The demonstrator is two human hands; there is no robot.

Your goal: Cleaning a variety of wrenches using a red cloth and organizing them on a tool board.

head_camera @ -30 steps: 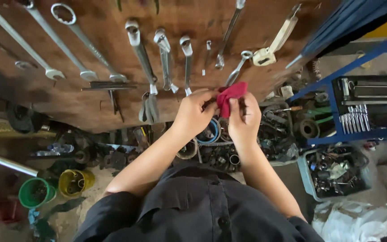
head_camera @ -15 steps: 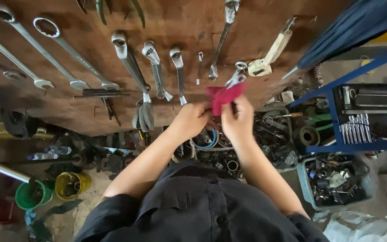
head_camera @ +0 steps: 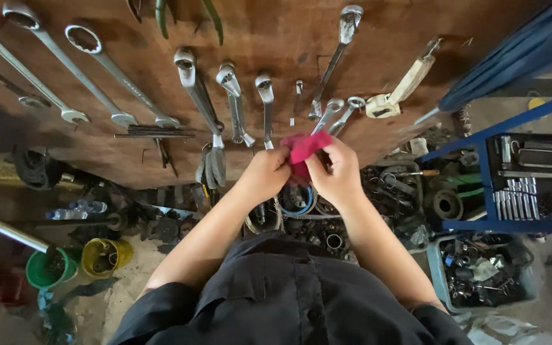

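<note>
Right now red rag pinched between left hand and right hand

A worn brown wooden board fills the far side, hung with a row of steel spanners on nails, longer ones to the left, shorter ones toward the middle; a pale-handled tool hangs to the right; below the board lies a dark heap of metal parts and rings; on the right stands a blue metal rack holding sockets and tools, a grey crate of scrap nearer; at near left, a green pot and a yellow pot sit on the dusty floor; daylight is soft.
</note>
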